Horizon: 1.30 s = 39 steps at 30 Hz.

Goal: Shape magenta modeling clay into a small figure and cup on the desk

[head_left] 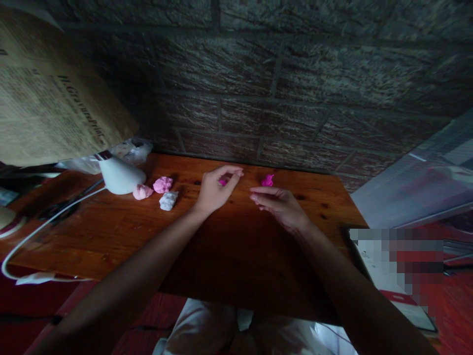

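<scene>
My left hand is curled over the wooden table, its thumb and forefinger brought close together. Within that curl shows a small bit of magenta clay, mostly covered by the fingers. My right hand has its thumb and fingers pinched together, pointing left; anything between the tips is too small to make out. Just beyond the right hand, a magenta lump of soft clay rests on the table. To the left of my left hand lie three rough lumps: a bright pink one, a pale pink one and a whitish one.
A lamp with a white base and printed paper-like shade stands at the left; its white cable crosses the wooden table. Clear plastic lies behind. A stone-patterned wall borders the back. A partly pixelated flat object is at right.
</scene>
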Available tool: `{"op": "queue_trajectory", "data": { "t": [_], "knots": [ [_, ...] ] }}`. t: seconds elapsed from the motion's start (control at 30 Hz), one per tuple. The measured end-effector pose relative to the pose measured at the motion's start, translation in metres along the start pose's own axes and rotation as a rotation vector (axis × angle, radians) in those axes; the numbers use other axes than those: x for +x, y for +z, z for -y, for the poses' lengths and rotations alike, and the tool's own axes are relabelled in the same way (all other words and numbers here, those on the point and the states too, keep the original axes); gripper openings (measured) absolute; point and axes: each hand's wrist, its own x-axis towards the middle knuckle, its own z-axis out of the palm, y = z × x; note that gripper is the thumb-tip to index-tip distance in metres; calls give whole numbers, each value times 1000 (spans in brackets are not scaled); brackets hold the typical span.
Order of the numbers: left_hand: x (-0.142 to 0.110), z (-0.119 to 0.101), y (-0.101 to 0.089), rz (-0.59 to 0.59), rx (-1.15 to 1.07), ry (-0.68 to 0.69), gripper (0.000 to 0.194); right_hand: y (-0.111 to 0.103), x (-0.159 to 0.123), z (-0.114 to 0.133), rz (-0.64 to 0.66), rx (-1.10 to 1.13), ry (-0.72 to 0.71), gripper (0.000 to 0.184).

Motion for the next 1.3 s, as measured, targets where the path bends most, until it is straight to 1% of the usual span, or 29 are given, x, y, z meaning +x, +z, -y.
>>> {"op": "queue_trajectory", "data": {
  "t": [0.2, 0.4, 0.5, 0.63, 0.77, 0.9, 1.1, 1.2, 1.3],
  "knots": [
    [-1, 0, 0, 7, 0, 10, 15, 1, 1, 1, -24, -12, -16, 29],
    [-2, -2, 2, 69, -32, -4, 15, -1, 2, 0, -20, 2, -21, 30],
    [-3, -4, 3, 138, -70, 2, 15, -2, 2, 1, -28, 43, 2, 31],
    [-6, -5, 7, 255, -164, 27, 19, -5, 2, 3, -8, 194, 71, 35],
    [-10, -7, 13, 310, -234, 27, 25, -4, 1, 4, 48, 296, 127, 33],
    [-12, -6, 18, 335, -309, -34, 25, 0, -1, 3, 79, 327, 169, 29],
    [-10, -3, 19, 324, -414, -65, 18, 2, -3, 6, 82, 389, 239, 31],
    [-9, -3, 18, 313, -455, -99, 16, 3, -3, 8, 81, 394, 247, 35],
    [-8, -5, 17, 301, -497, -130, 15, 3, -3, 9, 42, 398, 248, 41]
  ]
}}
